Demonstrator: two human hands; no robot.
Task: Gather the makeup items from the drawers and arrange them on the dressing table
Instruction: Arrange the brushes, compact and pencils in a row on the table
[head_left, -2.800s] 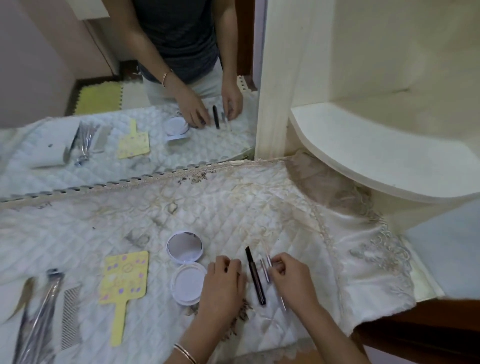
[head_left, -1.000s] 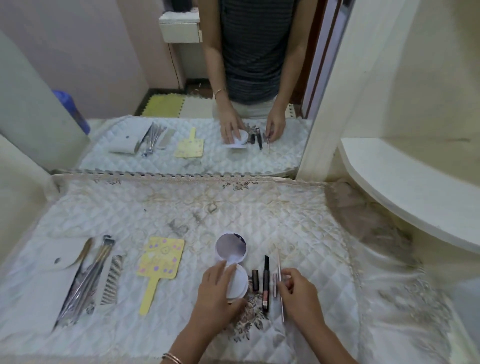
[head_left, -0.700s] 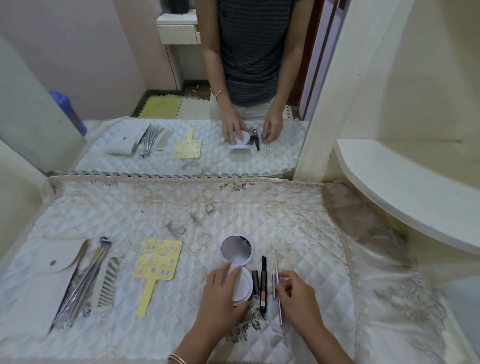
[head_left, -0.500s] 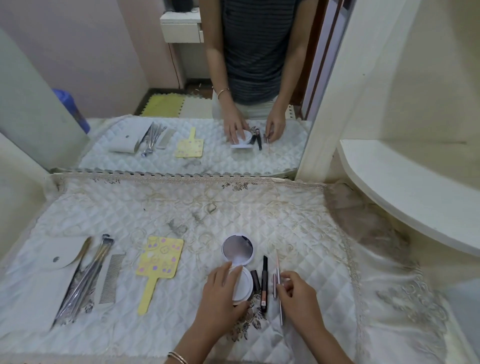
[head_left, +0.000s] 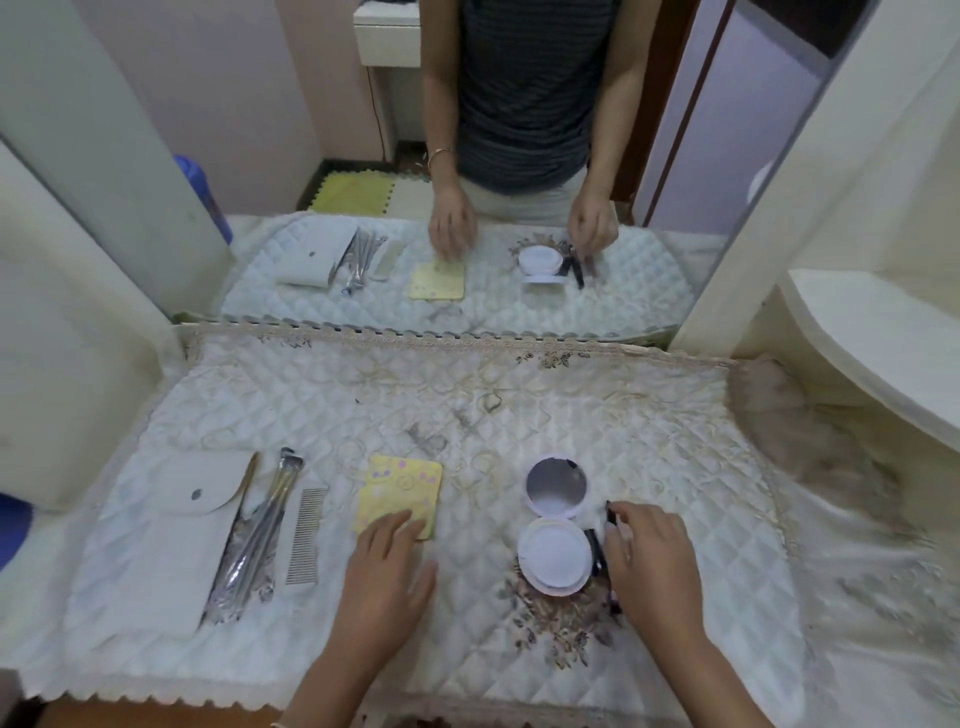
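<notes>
Nearest the camera, over the front edge of the desk (head_left: 675, 441) with its quilted white cover, both hands reach forward from the bottom of the view. The left hand (head_left: 387, 577) lies open, fingers spread and flat, its fingertips resting on the near edge of the yellow hand mirror (head_left: 400, 493); the mirror's handle is hidden beneath the palm, and the square head points away from the person. The right hand (head_left: 657, 566) is curled, fingers bent down over a cluster of slim makeup sticks (head_left: 597, 556) lying just right of the compact; whether it pinches one or only presses on them I cannot tell, since the hand covers most of them. What shows of the sticks runs lengthways from near to far, dark ends poking out past the fingertips. The open white compact (head_left: 556, 556) sits between the two hands, its powder half nearer and its round mirrored lid (head_left: 556, 487) hinged away towards the back. Well to the left lie a metal comb (head_left: 306, 535), a bundle of makeup brushes (head_left: 260, 535) and a white snap pouch (head_left: 176, 535), side by side, all with their long axes running near to far, the brushes tilted slightly rightward at the far end. Farther back the cover is bare up to its lace border, and behind that the wall mirror (head_left: 519, 130) reflects the same items and the person's torso and arms.
</notes>
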